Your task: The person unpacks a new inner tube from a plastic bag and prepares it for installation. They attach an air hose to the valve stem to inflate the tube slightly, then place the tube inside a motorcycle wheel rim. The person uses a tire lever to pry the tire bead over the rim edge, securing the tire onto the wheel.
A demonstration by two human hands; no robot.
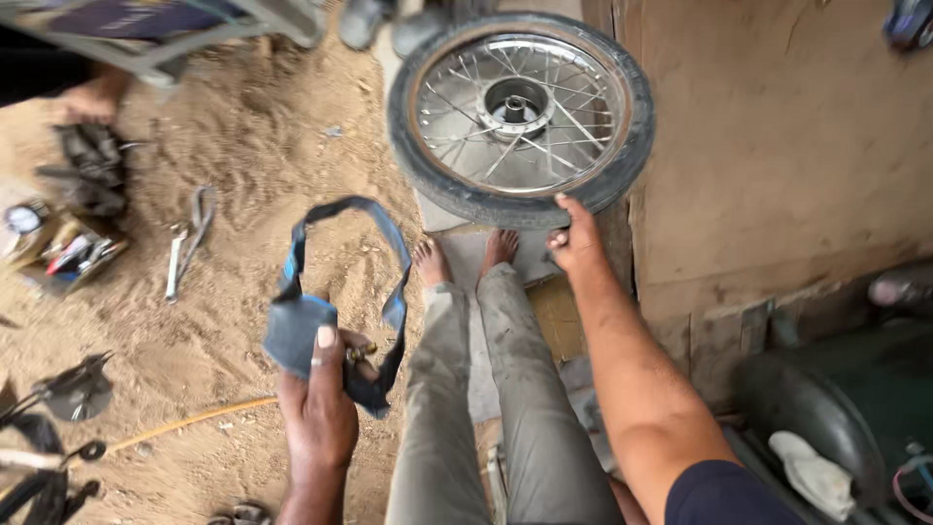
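My left hand point(321, 403) grips a limp black inner tube point(335, 292) with a small brass valve by my fingers; the tube hangs in a loop above the sandy ground. My right hand point(575, 238) rests on the near edge of a black tyre point(520, 107) mounted on a spoked wheel rim, which lies flat on a concrete slab point(466, 255). My bare feet point(466, 255) sit just below the wheel, legs in grey trousers stretched toward it.
Metal tyre levers point(188, 243) lie on the sand at left. A box of small tools point(68, 258) and a gauge are further left, near another person's foot point(92, 97). An orange hose point(185, 423) crosses the sand. A dark tank point(846, 399) with a white rag stands at right.
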